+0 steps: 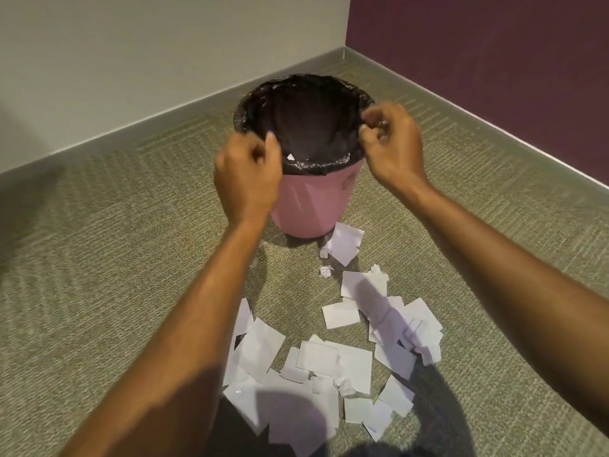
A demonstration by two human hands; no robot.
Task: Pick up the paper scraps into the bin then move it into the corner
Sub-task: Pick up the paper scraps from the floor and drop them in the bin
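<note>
The carpeted floor [99, 291] meets two walls in a corner beyond the pink bin [309, 206]. The bin's black liner [296, 90] is pinched at its rim by both grips: left hand [247, 173] and right hand [392, 146], fingers closed on plastic. Paper scraps [323, 354] lie on the near side of the bin, below both wrists, about equally near either hand.
</note>
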